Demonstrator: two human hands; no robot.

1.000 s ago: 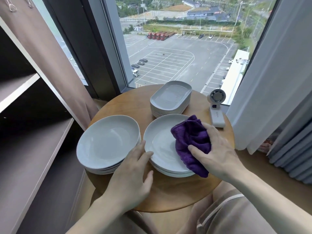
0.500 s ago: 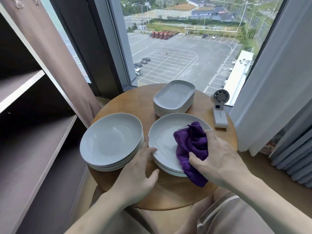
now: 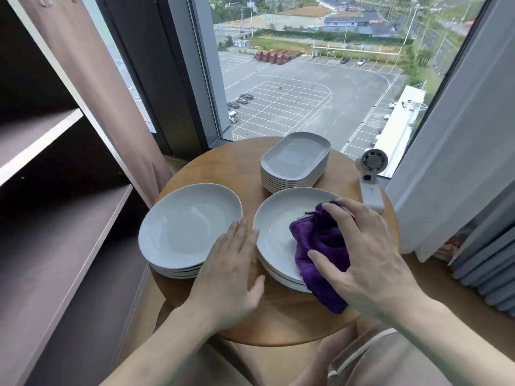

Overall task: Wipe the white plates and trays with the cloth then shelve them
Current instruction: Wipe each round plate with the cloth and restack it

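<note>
Two stacks of round white ceramic plates [image 3: 189, 227] are sitting mid-frame; we are pressing a crumpled purple cloth [image 3: 320, 240] onto the right stack [image 3: 276, 221] under our spread right hand [image 3: 370, 254], our flat left hand [image 3: 231, 268] lying between them.

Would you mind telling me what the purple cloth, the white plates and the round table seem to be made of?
Purple cloth: plush, matte, fuzzy pile; likely microfibre.
White plates: smooth, softly glossy with faint reflections; probably glazed ceramic, melamine possible.
Round table: warm brown, satin sheen; wood or veneer.
</note>
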